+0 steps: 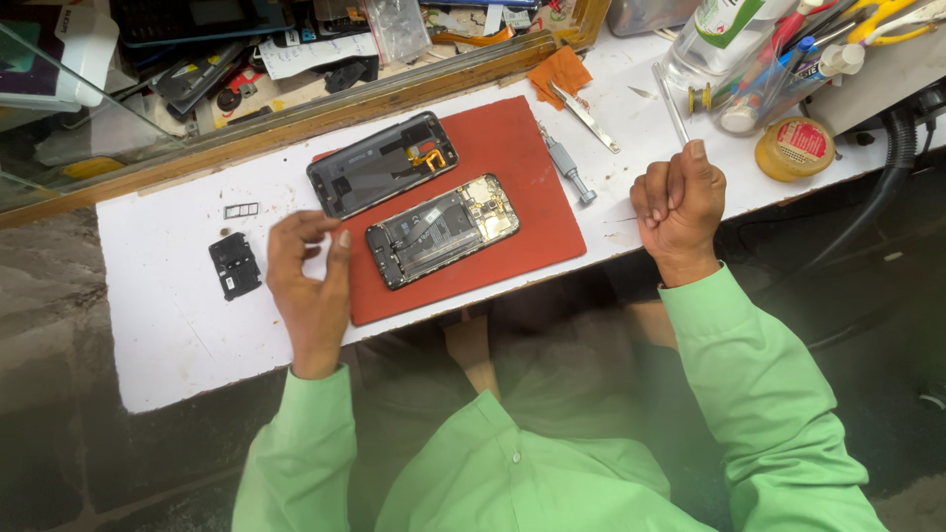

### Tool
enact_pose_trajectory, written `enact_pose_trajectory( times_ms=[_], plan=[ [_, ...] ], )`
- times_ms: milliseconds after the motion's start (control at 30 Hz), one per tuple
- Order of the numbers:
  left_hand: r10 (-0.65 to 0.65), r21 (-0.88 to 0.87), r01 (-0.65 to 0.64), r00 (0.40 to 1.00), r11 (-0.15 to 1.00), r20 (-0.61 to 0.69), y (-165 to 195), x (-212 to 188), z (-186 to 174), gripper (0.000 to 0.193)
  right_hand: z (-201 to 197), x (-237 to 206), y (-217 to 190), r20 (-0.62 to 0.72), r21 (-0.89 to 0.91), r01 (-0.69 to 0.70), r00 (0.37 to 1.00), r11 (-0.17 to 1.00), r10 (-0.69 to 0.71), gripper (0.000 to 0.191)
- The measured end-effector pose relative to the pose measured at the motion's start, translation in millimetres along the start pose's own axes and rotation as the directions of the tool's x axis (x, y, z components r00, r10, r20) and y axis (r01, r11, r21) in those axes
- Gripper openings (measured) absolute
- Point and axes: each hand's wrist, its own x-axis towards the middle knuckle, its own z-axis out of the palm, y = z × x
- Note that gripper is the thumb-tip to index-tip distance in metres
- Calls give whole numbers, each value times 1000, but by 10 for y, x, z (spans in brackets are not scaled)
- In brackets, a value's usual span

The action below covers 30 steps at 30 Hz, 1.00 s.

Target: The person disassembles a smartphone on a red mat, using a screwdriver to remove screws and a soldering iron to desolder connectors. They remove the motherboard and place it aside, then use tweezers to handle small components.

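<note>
**Workstation Layout: Opened Phone on Mat**

A white bench top (177, 325) runs beside a wooden rail, with a cluttered glass counter (89, 118) beyond. A red mat (522, 167) lies on the bench. On it rest the opened phone body (442, 231) and, just behind, its detached back cover (381, 164). A clear container (749, 69) at the far right holds pens and tools. The left hand (310, 286), fingers curled, rests at the mat's left edge, just beside the phone body. The right hand (680, 202) is closed around a thin metal tool (672, 113).
</note>
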Motion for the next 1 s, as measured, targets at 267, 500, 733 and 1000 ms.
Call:
enact_pose_trajectory(
  times_ms=[267,500,733,1000],
  plan=[
    [88,259,-156,962,953,258,173,675,-43,37,95,-28,50,48,-202,192,981,960,-186,45],
    [66,320,-236,884,918,463,402,1176,179,47,197,-77,105,26,-448,250,963,858,-267,28],
    [172,324,-341,875,883,452,392,1281,535,47,202,-91,104,64,-675,211,971,707,-230,15],
    [168,351,-344,879,871,445,315,1231,549,53,273,-60,81,142,-869,212,972,446,-187,14]
  ],
)
